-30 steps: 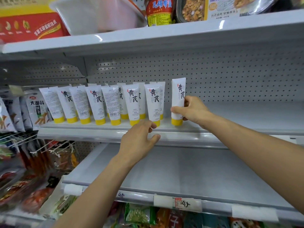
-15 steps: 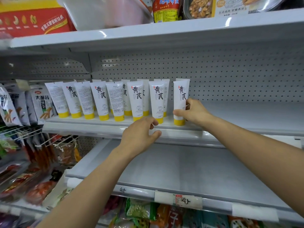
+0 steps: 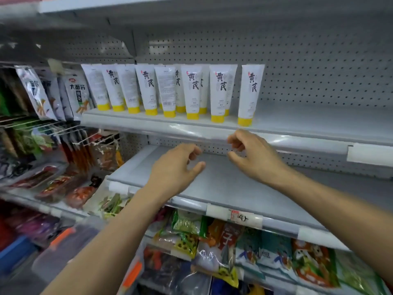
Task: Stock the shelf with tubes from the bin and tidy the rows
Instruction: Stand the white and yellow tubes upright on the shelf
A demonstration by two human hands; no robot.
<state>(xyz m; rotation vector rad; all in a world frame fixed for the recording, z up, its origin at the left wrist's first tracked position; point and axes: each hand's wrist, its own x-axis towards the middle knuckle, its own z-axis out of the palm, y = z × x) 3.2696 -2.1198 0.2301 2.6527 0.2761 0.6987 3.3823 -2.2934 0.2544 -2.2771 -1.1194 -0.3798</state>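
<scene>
Several white tubes with yellow caps (image 3: 192, 92) stand cap-down in rows on the grey shelf (image 3: 308, 122). The rightmost tube (image 3: 249, 94) stands alone at the row's right end, upright. My right hand (image 3: 253, 155) hangs below that shelf's front edge, fingers loosely curled, holding nothing. My left hand (image 3: 176, 167) hovers beside it over the lower shelf, also loosely curled and empty. Neither hand touches a tube. The bin is not in view.
The tube shelf is bare to the right of the row. The lower shelf (image 3: 244, 188) under my hands has a price label (image 3: 244, 218) on its front rail. Snack packets (image 3: 74, 92) hang at left; bagged goods (image 3: 223, 252) fill the shelf below.
My right hand let go of the rightmost tube and dropped below the shelf edge. My left hand also lowered. The view tilted downward.
</scene>
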